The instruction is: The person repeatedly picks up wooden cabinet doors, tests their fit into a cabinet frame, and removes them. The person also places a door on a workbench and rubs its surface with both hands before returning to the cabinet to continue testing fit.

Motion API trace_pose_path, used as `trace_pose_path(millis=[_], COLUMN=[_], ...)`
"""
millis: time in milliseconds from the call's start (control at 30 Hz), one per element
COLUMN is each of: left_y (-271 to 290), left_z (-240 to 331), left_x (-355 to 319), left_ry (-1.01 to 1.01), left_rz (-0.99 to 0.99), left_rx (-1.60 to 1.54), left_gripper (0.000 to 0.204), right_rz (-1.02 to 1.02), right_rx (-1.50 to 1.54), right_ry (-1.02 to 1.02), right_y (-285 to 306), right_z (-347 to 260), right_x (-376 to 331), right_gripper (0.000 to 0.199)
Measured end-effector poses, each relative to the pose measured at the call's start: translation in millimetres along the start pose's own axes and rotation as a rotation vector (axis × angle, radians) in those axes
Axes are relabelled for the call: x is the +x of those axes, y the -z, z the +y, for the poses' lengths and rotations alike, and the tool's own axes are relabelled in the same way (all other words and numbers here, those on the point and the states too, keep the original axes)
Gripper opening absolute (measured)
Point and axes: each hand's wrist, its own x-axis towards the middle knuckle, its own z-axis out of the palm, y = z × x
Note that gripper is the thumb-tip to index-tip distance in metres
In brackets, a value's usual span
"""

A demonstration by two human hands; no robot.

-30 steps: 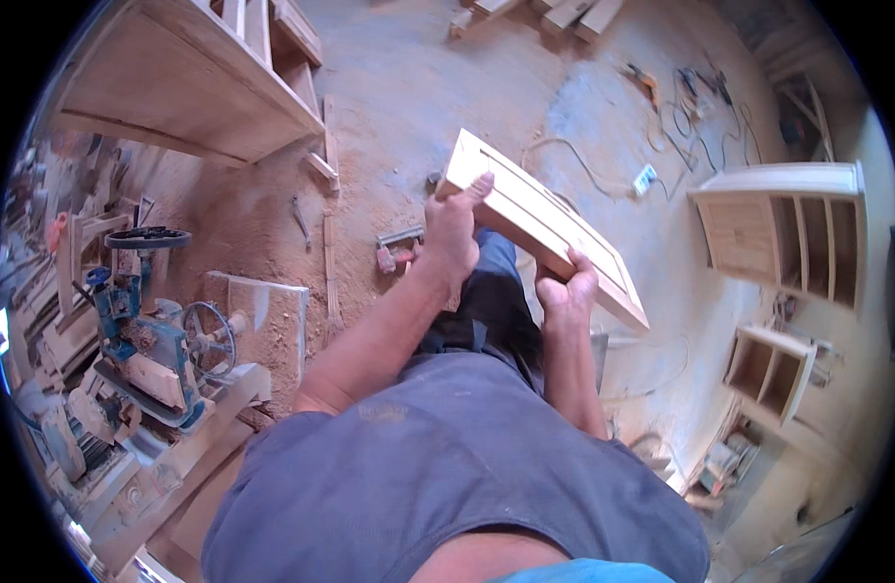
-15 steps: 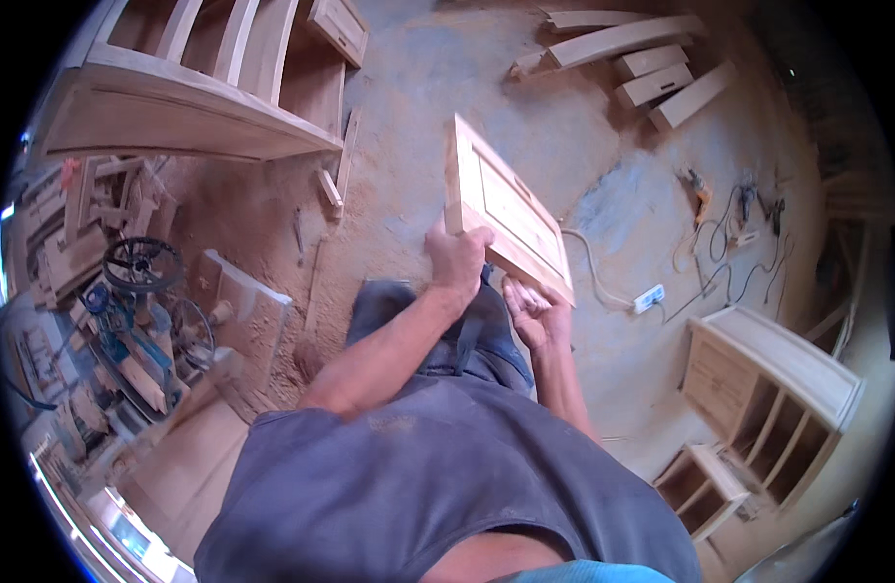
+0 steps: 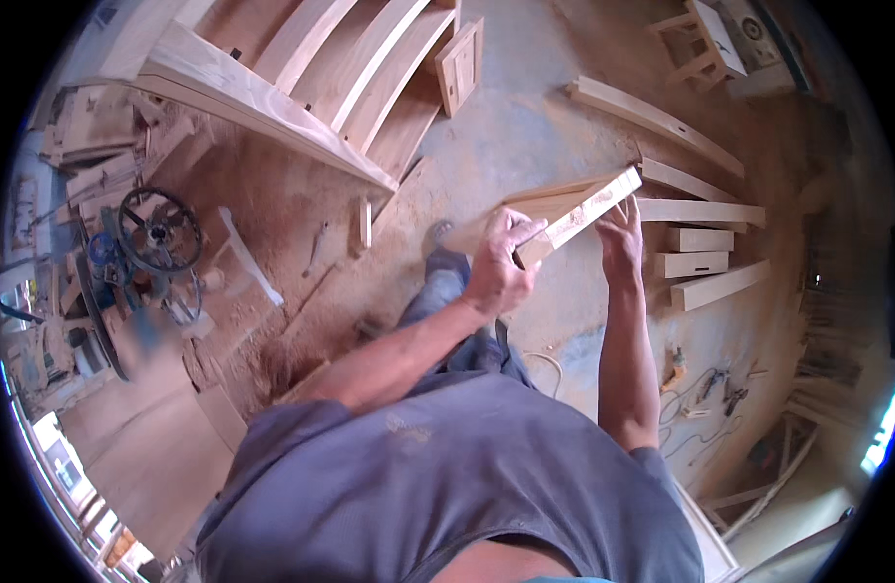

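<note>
Sawdust floor [image 3: 525,126], both hands [image 3: 501,267] gripping wooden panel [image 3: 564,209], open space around

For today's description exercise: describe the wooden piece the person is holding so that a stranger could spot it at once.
Start at the dusty workshop floor, then the raised hands mid-picture. The left hand and right hand grip a pale framed wooden panel. Unlike the loose boards lying right, it is held up, edge-on.

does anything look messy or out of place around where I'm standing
Sawdust covers the floor left of you, and cables and hand tools lie loose on the floor to your right. The wooden panel in both hands looks intact.
</note>
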Motion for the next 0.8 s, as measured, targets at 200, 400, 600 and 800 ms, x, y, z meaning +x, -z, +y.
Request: trace_pose_path(millis=[200,400,600,800], left_y=[57.6,98.4,92.8,68.9], left_z=[-32.4,-79.0,-142.8,-210.5], left_x=[41.3,46.3,42.4,68.8], left_ry=[0.139,0.159,0.432,0.494], left_rz=[-0.061,0.195,0.444,0.706], left_rx=[-0.062,0.086,0.293,0.570], left_gripper=[0.034,0.034,0.044,0.041], right_rz=[-0.354,-0.545,-0.635,-0.882], right_rx=[-0.240,-0.429,-0.784,-0.844], right_ry=[-0.220,-0.115,0.233,0.481], right_y=[-55.6,-136.2,-190.3,-228.7], right_z=[28.1,24.7,64.2,117.7], right_x=[91.7,125.3,196.0,288.9], right_gripper=[0.053,0.029,0.026,0.033])
